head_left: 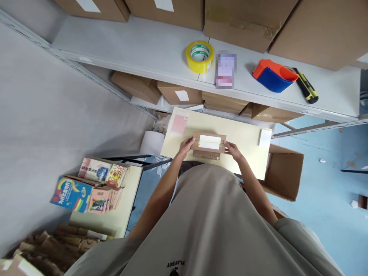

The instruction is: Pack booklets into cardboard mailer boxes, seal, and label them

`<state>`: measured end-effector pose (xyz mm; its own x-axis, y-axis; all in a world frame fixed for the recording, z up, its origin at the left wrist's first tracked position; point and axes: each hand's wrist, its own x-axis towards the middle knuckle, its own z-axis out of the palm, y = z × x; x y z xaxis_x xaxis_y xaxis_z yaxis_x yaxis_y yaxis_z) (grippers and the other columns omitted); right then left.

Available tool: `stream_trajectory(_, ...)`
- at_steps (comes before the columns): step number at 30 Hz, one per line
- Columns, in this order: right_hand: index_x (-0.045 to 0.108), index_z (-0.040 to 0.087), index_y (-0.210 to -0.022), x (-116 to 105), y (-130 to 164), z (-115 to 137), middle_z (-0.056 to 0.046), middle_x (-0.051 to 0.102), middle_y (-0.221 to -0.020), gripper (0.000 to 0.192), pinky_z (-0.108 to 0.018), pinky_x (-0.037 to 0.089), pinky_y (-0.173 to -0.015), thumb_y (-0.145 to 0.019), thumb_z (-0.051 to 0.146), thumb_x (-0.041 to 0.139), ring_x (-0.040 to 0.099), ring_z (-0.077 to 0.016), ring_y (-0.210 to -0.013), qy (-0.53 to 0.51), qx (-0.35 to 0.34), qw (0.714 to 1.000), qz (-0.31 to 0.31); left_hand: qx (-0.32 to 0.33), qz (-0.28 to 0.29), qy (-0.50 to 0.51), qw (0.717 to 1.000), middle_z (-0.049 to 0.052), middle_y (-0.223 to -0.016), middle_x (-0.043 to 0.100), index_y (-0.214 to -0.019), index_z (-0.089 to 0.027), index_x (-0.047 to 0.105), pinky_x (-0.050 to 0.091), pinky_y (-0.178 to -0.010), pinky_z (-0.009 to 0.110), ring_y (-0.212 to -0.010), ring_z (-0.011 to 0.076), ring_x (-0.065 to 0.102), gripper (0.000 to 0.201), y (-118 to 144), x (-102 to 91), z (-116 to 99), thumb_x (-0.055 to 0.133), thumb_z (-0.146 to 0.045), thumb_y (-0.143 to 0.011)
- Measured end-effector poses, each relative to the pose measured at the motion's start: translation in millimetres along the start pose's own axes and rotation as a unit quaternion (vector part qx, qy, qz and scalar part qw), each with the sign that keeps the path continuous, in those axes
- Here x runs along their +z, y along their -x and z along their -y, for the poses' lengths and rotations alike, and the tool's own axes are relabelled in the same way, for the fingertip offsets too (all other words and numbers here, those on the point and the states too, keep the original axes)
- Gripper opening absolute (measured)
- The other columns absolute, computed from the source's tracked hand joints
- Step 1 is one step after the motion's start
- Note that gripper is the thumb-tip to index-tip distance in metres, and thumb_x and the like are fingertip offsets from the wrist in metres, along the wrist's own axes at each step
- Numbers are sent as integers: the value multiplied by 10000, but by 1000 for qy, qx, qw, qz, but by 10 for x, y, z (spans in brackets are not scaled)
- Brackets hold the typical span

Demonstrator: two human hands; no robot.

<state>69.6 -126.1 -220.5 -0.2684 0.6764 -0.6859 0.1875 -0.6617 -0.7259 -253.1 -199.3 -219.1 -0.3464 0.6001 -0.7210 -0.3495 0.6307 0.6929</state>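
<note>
- A small flat cardboard parcel [209, 145] with a white label on top lies on the pale work table [244, 138], near the middle of its near edge, right in front of the person, where both arms reach it evenly.
- The left hand [186, 146] grips the parcel's left end and the right hand [232, 149] its right end, fingers curled onto the edges; held from both sides this way, the parcel stays square and flat on the table. How tightly the fingers close is hard to read at this size.
- A pink slip [179, 124] lies at the table's far left corner and a white pad [265, 137] at its right edge, both well clear of the hands.
- An open cardboard box [284, 174] stands just right of the table, mouth facing it, within easy reach.
- On the grey shelf [138, 46] beyond the table sit a yellow tape roll [199, 56], a red-and-blue tape dispenser [274, 75] and a yellow-black utility knife [307, 86], lined along the front edge where an arm can reach them.
- Brown cartons [247, 19] fill the shelf's far side, with more below.
- To the near left, a second table [115, 218] carries colourful booklets [94, 184], apart from the working spot.
</note>
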Motion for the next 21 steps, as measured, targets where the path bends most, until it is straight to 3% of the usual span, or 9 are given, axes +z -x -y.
stream_trajectory(7, 857, 259, -1175, 66, 43, -1, -130, 899, -1316, 617, -587, 729, -1175, -886, 791, 979, 869, -386, -1290, -2, -5, 999, -33, 12, 15, -23, 1000, 125, -1282, 891, -1122, -246, 851, 620, -1199, 500, -1413, 362, 754, 639, 28, -18, 47, 1059, -705, -729)
stream_trajectory(12, 783, 251, -1260, 136, 75, -100, -154, 867, -1387, 817, -542, 752, -1078, -866, 963, 853, 860, -373, -1259, 48, -60, 994, -73, 74, -4, -42, 996, 152, -1359, 880, -1109, -239, 838, 564, -1283, 540, -1430, 380, 749, 495, 44, 46, 118, 939, -662, -870)
stream_trajectory(16, 750, 275, -1278, 244, 173, -125, -183, 802, -1471, 711, -515, 718, -1062, -1026, 932, 649, 834, -378, -1257, 233, -184, 938, -178, 124, -14, -70, 990, 185, -1351, 862, -1046, -241, 797, 479, -1373, 551, -1544, 420, 688, 458, 93, 51, 104, 933, -649, -887)
stream_trajectory(18, 781, 281, -1276, 296, 243, -61, -181, 779, -1470, 575, -509, 690, -1077, -1119, 803, 599, 826, -383, -1257, 320, -202, 906, -190, 163, -32, -86, 982, 226, -1511, 789, -1169, -234, 788, 403, -1434, 561, -1682, 439, 572, 509, 135, 45, 27, 968, -603, -868)
stream_trajectory(21, 833, 278, -1283, 312, 370, 201, -197, 759, -1473, 494, -531, 662, -1097, -1164, 690, 587, 808, -421, -1264, 400, -197, 877, -178, 288, -34, -134, 948, 270, -1738, 623, -1398, -205, 754, 281, -1513, 543, -1794, 419, 426, 609, 232, 90, -223, 957, -489, -900)
